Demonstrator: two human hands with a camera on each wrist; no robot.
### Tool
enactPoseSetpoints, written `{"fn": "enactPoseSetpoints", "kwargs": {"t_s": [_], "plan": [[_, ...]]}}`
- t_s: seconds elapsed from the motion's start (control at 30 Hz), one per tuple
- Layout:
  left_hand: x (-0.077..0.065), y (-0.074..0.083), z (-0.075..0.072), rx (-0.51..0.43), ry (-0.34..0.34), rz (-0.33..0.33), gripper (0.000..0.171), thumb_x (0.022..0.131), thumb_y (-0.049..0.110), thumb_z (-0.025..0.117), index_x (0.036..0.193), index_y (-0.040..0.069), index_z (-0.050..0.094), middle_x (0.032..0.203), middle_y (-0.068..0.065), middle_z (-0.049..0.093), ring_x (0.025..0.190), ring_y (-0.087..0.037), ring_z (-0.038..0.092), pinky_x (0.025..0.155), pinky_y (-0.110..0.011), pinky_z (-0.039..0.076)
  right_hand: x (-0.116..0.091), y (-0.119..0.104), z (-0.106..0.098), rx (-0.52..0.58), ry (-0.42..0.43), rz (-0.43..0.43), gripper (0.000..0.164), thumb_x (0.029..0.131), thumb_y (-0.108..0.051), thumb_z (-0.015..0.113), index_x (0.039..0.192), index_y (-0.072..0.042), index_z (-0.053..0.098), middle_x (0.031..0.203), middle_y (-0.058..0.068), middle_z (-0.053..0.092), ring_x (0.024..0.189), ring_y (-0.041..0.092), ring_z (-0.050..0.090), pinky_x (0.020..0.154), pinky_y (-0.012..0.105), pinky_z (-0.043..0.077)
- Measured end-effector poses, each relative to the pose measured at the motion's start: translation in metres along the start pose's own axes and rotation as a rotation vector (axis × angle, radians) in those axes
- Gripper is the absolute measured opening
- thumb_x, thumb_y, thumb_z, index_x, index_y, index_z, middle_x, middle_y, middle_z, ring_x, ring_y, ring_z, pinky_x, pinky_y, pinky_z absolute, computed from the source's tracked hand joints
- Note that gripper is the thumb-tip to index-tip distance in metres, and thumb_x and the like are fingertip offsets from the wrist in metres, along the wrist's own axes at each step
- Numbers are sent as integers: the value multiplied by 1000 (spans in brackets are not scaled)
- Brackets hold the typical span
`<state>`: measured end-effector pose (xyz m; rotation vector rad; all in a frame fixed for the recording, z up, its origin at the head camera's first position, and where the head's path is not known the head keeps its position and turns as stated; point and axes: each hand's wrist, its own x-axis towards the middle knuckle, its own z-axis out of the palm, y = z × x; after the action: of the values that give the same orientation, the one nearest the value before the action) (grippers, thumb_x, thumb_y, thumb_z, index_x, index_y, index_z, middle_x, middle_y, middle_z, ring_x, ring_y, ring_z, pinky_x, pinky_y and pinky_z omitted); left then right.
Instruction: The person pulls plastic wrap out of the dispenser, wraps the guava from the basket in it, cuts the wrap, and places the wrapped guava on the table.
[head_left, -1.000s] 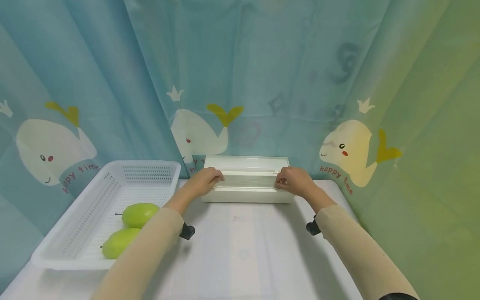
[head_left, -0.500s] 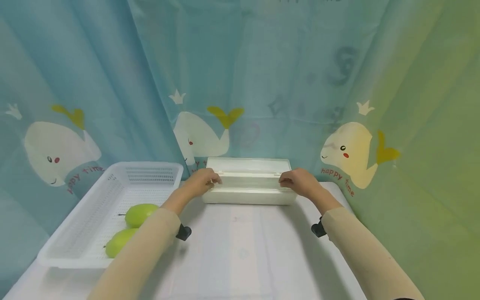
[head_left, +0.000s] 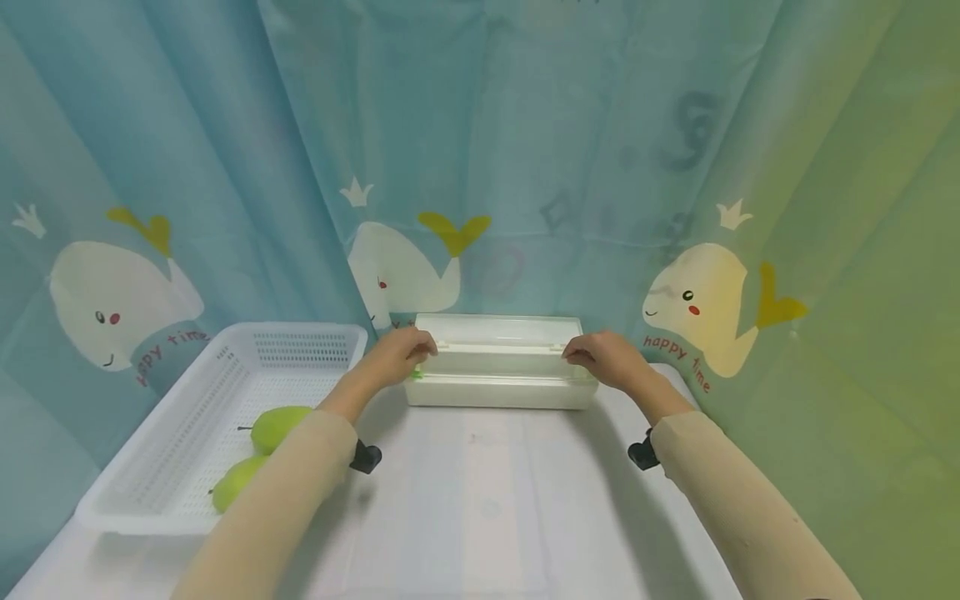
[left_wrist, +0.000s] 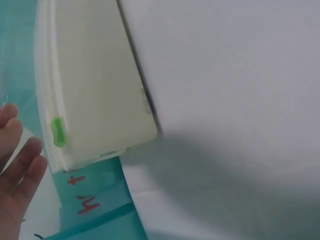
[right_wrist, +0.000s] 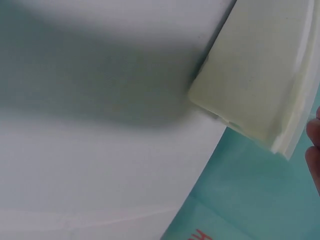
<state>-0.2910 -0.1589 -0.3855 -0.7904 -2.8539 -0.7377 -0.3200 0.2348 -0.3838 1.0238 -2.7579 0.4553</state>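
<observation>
A long cream cling film dispenser [head_left: 498,393] lies at the back of the table, its lid [head_left: 498,328] raised. My left hand [head_left: 396,358], at the dispenser's left end, pinches clear cling film [left_wrist: 5,82], which shows faintly beside the fingertips in the left wrist view. At the opposite end my right hand [head_left: 611,360] has thumb and fingers pinched together on what appears to be the film's other side; the film is hard to make out there. Below the left hand a green slider [left_wrist: 58,132] sits on the dispenser's front edge.
To the left stands a white perforated plastic basket [head_left: 157,523] holding two green fruits [head_left: 277,428] with stems, partly behind the left sleeve. A pale cloth covers the table [head_left: 480,517]. A blue-green curtain [head_left: 525,167] with whale prints hangs right behind the dispenser.
Both hands have risen slightly and spread outward from the dispenser's front edge. The green slider, hidden before, now shows under the left hand. The dispenser stays in place.
</observation>
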Motion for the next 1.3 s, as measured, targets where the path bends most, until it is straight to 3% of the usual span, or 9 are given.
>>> {"fn": "enactPoseSetpoints", "kwargs": {"t_s": [0.2, 0.4, 0.6, 0.8, 0.93, 1.1, 1.3], "plan": [[4, 1, -5, -65, 58, -43, 15, 99, 3, 58, 108, 6, 69, 105, -11, 67, 99, -30, 62, 90, -47, 52, 3, 1, -9, 18, 24, 43, 14, 94, -10, 68, 105, -6, 75, 101, 7, 76, 93, 27, 72, 82, 43, 57], [9, -1, -8, -68, 155, -13, 15, 97, 0, 60, 105, 7, 70, 101, -11, 65, 98, -29, 62, 88, -46, 53, 8, 0, -19, 19, 69, 60, 13, 94, -11, 69, 104, -7, 76, 100, 7, 76, 91, 27, 72, 81, 43, 57], [12, 0, -12, -83, 170, 30, 13, 95, -2, 62, 102, 6, 70, 98, -10, 65, 96, -28, 62, 88, -46, 54, 11, 1, -25, -3, 80, 97, 13, 94, -10, 68, 105, -9, 76, 100, 7, 76, 92, 27, 71, 81, 44, 57], [10, 7, -19, -94, 180, -11, 9, 96, 4, 63, 100, 6, 71, 97, -11, 70, 82, -24, 65, 79, -43, 55, 15, -3, -30, -3, 115, 116, 13, 95, -11, 67, 105, -10, 77, 102, 7, 76, 92, 27, 71, 80, 44, 56], [8, 10, -19, -98, 179, -29, 11, 97, 9, 63, 101, 5, 72, 94, -9, 74, 83, -23, 69, 80, -42, 56, 12, -5, -26, -19, 138, 95, 12, 95, -8, 67, 102, -9, 76, 100, 8, 76, 91, 27, 71, 80, 45, 57], [5, 12, -17, -65, 234, -9, 12, 96, 14, 67, 104, 7, 73, 96, -6, 75, 88, -24, 70, 82, -43, 56, 8, -6, -20, -10, 186, 87, 10, 96, -9, 65, 101, -9, 74, 97, 6, 76, 87, 26, 71, 77, 43, 57], [3, 14, -24, -58, 257, -3, 11, 96, 16, 66, 105, 11, 73, 98, -4, 75, 85, -21, 67, 80, -42, 55, 7, -6, -20, 45, 217, 84, 10, 96, -9, 66, 102, -11, 74, 92, 3, 76, 83, 21, 71, 74, 41, 57]]}}
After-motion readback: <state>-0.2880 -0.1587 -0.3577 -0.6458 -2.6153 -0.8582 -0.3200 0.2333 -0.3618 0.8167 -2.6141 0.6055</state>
